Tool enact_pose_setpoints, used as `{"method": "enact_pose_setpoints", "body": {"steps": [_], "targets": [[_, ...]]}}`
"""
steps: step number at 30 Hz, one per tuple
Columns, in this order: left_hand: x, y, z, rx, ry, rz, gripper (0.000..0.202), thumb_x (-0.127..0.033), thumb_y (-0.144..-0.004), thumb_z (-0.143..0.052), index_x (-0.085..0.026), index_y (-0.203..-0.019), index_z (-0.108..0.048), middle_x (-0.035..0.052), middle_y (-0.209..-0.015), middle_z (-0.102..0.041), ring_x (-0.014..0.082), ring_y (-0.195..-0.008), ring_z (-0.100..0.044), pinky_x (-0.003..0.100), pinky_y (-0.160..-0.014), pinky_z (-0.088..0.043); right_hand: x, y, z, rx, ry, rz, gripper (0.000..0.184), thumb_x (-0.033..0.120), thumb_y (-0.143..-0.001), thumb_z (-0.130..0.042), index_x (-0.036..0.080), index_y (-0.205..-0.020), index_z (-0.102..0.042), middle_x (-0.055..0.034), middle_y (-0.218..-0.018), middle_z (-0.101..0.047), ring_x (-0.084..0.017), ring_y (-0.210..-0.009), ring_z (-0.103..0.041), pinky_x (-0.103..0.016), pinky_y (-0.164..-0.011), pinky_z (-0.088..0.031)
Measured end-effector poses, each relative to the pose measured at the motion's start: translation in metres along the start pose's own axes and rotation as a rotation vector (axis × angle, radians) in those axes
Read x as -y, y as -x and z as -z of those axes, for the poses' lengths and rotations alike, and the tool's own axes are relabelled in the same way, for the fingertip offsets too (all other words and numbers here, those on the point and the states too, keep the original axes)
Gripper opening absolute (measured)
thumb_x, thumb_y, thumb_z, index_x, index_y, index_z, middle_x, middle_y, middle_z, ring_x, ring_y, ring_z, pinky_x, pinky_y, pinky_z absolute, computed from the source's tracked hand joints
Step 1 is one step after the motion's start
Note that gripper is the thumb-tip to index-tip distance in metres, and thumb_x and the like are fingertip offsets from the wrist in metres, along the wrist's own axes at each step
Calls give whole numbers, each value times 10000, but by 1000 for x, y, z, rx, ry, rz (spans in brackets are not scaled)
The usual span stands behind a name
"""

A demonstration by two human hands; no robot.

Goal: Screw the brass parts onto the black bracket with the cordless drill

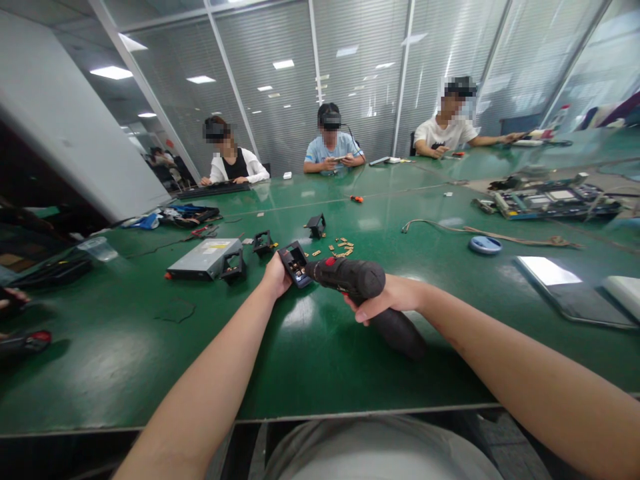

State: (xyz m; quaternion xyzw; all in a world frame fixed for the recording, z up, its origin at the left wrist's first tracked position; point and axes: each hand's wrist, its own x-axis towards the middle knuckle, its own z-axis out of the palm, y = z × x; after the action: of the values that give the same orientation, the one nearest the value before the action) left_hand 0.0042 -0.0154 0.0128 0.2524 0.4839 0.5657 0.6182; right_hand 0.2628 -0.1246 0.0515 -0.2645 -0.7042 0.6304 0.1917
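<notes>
My left hand is closed round the left side of a small black plastic housing, tilted with its open side towards me. Brass-coloured parts show inside it. In my right hand is a black cordless drill with a red button, its grip slanting down to the right. The drill's nose points left into the housing; whether its tip touches anything inside cannot be made out. Just beyond lie several small brass-coloured pieces. Similar black frames stand behind and to the left of the housing.
A silver disc drive lies at the left on the green table. To the right are a blue round lid, a tablet-like slab and circuit boards. Several people sit opposite; another person's hand is at the left edge.
</notes>
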Motion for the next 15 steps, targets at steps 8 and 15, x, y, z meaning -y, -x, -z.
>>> {"method": "enact_pose_setpoints", "body": {"steps": [8, 15], "targets": [[0, 1, 2, 36, 16, -17, 279, -347, -913, -510, -142, -998, -679, 93, -739, -729, 233, -619, -705, 352, -643, -589, 7, 2, -2, 3, -10, -39, 342, 298, -626, -842, 158, -799, -582, 18, -691, -629, -158, -607, -613, -290, -601, -486], [0, -1, 2, 34, 1, -19, 242, -317, -919, -470, -160, -904, -654, 78, -680, -702, 229, -578, -687, 349, -593, -579, 5, 1, -2, 24, -15, -8, 355, 312, -634, -856, 156, -790, -579, 18, -684, -621, -154, -604, -611, -288, -599, -483]]}}
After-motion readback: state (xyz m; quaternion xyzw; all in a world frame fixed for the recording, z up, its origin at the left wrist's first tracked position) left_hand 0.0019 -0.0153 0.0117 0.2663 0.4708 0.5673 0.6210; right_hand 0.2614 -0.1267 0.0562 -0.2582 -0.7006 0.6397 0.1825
